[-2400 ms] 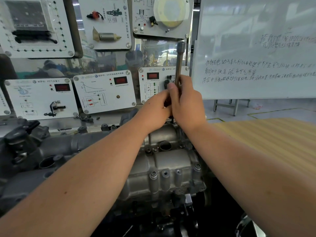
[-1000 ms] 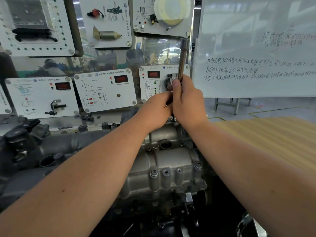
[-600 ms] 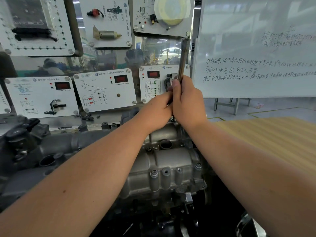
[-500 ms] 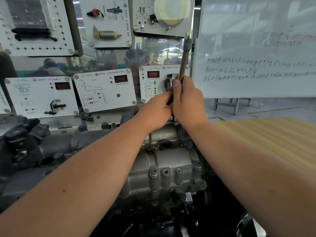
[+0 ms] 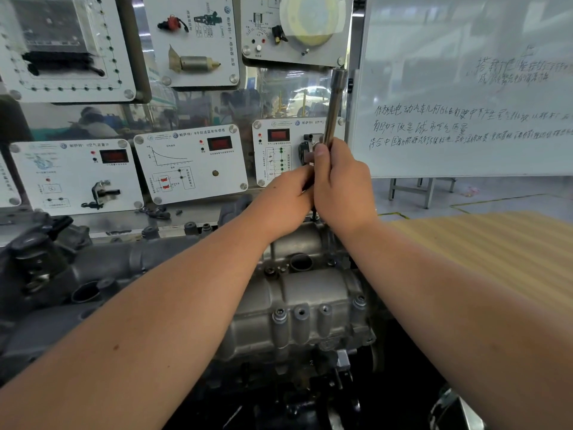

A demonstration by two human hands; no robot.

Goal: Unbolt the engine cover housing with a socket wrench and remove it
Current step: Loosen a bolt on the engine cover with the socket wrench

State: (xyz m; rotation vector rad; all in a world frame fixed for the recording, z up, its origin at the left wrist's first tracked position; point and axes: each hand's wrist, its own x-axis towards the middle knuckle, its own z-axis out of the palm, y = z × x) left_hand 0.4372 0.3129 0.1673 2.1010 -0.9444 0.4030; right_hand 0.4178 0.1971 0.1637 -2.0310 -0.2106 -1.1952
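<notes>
Head view, the only one: right hand (image 5: 341, 184) is wrapped around the socket wrench (image 5: 333, 107), thumb running up the shaft, handle standing near upright with a slight lean to the right, top end in front of the instrument panels (image 5: 189, 164). Left hand (image 5: 286, 197) is curled in against the right at the lower part of the tool; it looks like it grips the shaft or head there, but the fingers are mostly hidden behind the right hand. The socket end and the bolt it sits on are hidden under both hands, so I can't tell whether it is fully seated. Engine cover housing (image 5: 307, 299) is directly below the hands, bolted onto the engine block (image 5: 93, 274), at the far right end of it, just beside the striped tabletop (image 5: 496, 252). Several bolt heads (image 5: 280, 315) show along its near edge, so my read is that unbolting is far from done. Handling judgement: housing looks like cast aluminium, rigid, moderately heavy, no flex, likely oily, so slippery. It may stick on its gasket once the bolts are out. I'd take it with both hands at opposite ends, under the flange edge, and lift straight up. Avoid prying at the sealing face. Wrench is steel, smooth and chromed, and can slip in the palm under torque. Whiteboard (image 5: 465, 88) stands behind, to the right.
</notes>
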